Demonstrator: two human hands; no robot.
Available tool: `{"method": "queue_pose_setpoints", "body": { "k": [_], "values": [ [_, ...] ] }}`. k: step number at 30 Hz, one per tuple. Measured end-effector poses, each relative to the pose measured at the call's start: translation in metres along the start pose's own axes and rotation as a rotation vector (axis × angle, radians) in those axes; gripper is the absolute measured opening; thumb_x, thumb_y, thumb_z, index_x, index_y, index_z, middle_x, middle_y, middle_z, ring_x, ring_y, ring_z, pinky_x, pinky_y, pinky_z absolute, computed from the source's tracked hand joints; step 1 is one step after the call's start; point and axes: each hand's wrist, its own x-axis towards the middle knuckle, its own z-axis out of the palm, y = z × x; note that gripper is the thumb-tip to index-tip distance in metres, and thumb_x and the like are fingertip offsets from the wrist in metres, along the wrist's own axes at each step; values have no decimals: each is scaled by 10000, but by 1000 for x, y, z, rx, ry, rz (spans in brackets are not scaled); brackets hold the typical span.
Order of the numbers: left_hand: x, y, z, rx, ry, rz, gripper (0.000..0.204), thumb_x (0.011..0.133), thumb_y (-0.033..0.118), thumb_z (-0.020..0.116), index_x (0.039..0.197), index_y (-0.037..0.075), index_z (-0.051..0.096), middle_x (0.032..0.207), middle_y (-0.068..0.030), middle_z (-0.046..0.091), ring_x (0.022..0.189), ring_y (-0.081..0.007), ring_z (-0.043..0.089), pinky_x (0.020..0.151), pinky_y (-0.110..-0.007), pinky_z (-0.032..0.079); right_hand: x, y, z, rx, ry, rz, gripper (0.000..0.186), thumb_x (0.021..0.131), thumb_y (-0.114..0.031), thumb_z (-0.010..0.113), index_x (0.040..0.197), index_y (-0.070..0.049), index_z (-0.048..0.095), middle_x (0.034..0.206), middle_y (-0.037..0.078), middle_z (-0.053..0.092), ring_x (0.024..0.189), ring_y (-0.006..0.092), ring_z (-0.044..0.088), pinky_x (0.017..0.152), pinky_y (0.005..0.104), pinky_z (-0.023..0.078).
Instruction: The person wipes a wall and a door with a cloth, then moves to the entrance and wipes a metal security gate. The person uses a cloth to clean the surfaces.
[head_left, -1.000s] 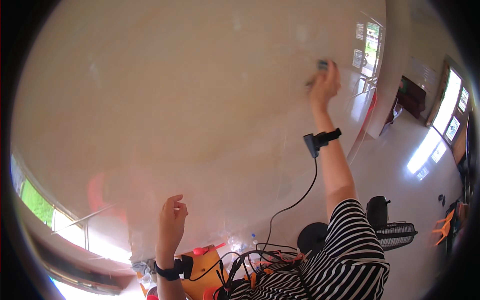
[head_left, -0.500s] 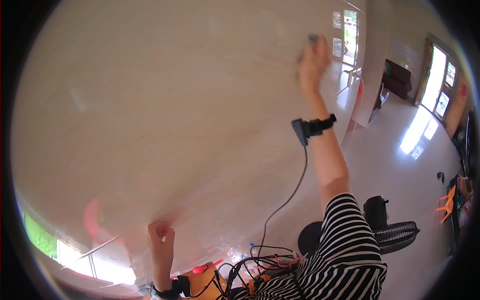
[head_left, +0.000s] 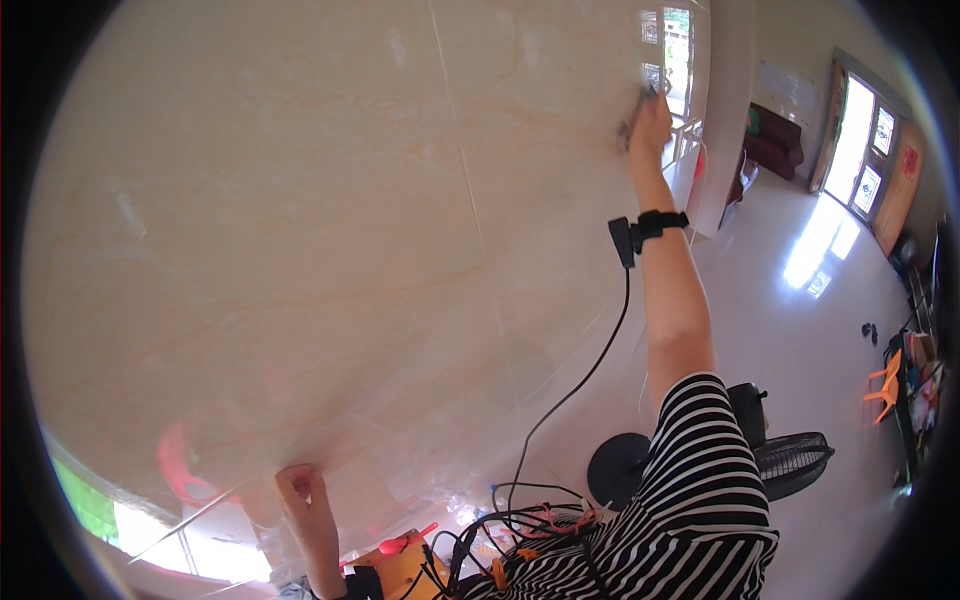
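My right hand (head_left: 650,128), high at the right of a glossy beige tiled wall (head_left: 320,200), is closed on a small dark object (head_left: 650,92), too blurred to identify, against the tiles. A black strap with a device (head_left: 640,235) and cable circles that wrist. At the lower left, my left hand (head_left: 302,485) is curled shut beside the same wall, with nothing seen in its fingers. Below are tangled black cables (head_left: 505,525) on my body, a yellow object (head_left: 395,568) and a red one (head_left: 398,543).
A black fan (head_left: 790,462) and round dark base (head_left: 618,470) stand by my right arm. Farther right are a glossy floor (head_left: 770,330), maroon sofa (head_left: 775,140), glass door (head_left: 850,135), orange chair (head_left: 883,385) and piled items (head_left: 920,390).
My left hand has moved down and leftward, its fingers curling in. My right hand rose, then came slightly down and right, still holding the dark object. The room in view has shifted with my head.
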Motion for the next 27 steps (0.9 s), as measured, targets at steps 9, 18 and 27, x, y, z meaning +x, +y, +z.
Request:
{"method": "queue_pose_setpoints", "body": {
  "k": [9,18,27],
  "values": [
    [-2,16,-4,20,-16,-15,136,956,37,622,1062,24,539,920,-66,548,873,-169,546,826,-315,471,-139,108,-49,302,104,795,296,1048,-345,454,1205,-140,598,745,50,567,513,149,524,384,321,410],
    [-3,11,-7,-57,-83,-36,210,955,50,632,1141,29,539,1004,-64,574,923,-168,554,885,-308,466,-400,-116,-90,146,-427,-496,449,902,-132,635,1350,-106,618,1502,213,442,1402,387,392,1152,559,255],
    [0,5,-4,-10,-59,-40,235,947,52,633,1169,32,557,1044,-75,605,954,-169,577,871,-306,480,-355,-69,-87,81,-365,-594,555,843,-127,663,1394,-119,593,1509,177,454,1394,381,415,1144,538,290]
  ]
}}
